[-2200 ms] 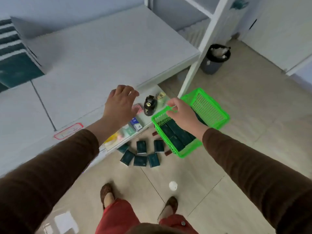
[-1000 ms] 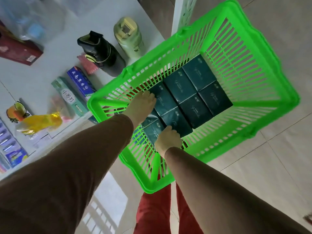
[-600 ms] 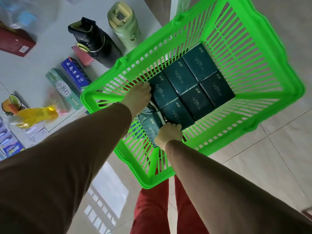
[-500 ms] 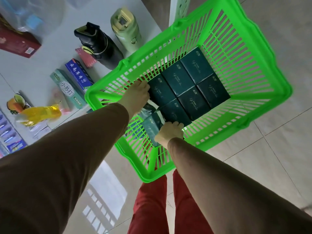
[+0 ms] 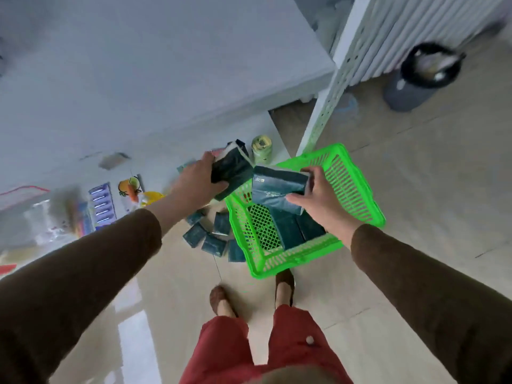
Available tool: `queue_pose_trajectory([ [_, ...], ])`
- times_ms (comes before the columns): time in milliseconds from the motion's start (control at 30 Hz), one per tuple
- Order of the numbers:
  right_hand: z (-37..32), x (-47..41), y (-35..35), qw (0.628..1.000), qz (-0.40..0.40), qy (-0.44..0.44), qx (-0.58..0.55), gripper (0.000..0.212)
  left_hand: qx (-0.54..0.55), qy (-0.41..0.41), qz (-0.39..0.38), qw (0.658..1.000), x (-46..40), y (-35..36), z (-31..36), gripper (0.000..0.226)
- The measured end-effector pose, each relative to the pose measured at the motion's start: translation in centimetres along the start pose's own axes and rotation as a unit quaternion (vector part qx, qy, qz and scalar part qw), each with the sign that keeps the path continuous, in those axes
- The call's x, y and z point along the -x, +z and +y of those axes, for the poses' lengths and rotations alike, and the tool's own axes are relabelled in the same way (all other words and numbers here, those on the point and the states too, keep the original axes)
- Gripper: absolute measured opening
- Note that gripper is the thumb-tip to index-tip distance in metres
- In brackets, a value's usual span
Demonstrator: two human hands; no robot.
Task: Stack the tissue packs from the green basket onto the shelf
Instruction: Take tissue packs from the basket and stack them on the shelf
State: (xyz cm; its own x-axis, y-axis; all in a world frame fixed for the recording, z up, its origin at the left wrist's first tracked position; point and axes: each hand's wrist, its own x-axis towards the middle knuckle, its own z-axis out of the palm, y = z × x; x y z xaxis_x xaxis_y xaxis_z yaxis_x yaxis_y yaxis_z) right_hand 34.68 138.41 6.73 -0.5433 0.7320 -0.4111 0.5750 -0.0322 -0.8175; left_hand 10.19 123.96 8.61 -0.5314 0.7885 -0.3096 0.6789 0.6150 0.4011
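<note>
Tissue packs (image 5: 231, 169) are gripped in the left hand (image 5: 198, 182) and one (image 5: 277, 189) in the right hand (image 5: 318, 202), above the green basket (image 5: 357, 195); the soft, loosely held packs could slip out before the shelf (image 5: 166, 65) is reached.

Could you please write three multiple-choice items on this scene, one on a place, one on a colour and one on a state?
1. Where does the basket stand?
A. on the floor
B. on the top shelf
C. on a chair

2. What colour is the basket?
A. red
B. green
C. white

3. What is the left hand doing?
A. hanging empty
B. pressing the floor
C. gripping a tissue pack

Answers: 1 A, it sits on the tiles by the person's feet. 2 B, its mesh walls are bright green. 3 C, the fingers curl round a dark pack, as the right hand does with another pack.
</note>
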Motion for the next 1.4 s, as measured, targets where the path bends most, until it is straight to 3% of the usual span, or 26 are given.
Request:
queue_pose_trajectory([
  [267,-18.7,3.0,7.9,0.984,-0.059,-0.119,-0.119,0.057,0.044,-0.017,0.130,0.990,10.6,-18.4,-11.1,0.036],
  [533,-29.3,4.5,22.5,0.966,-0.116,-0.200,-0.116,0.050,-0.072,-0.013,0.244,0.967,15.0,-29.5,-26.3,0.044],
  [733,-33.3,2.5,28.5,0.970,-0.107,-0.202,-0.085,0.038,-0.107,-0.001,0.277,0.955,13.1,-32.9,-34.0,0.041],
  [1033,-38.1,-5.6,36.4,0.965,-0.124,-0.225,-0.060,0.034,-0.172,-0.041,0.245,0.953,6.6,-36.1,-43.6,0.053],
  [1200,-40.8,-9.5,40.9,0.963,-0.121,-0.242,0.008,0.037,-0.169,-0.052,0.256,0.950,4.4,-36.9,-46.4,0.054],
  [1400,-41.3,-11.6,44.8,0.968,-0.077,-0.233,0.062,0.040,-0.198,-0.002,0.290,0.936,3.0,-36.6,-48.3,0.054],
])
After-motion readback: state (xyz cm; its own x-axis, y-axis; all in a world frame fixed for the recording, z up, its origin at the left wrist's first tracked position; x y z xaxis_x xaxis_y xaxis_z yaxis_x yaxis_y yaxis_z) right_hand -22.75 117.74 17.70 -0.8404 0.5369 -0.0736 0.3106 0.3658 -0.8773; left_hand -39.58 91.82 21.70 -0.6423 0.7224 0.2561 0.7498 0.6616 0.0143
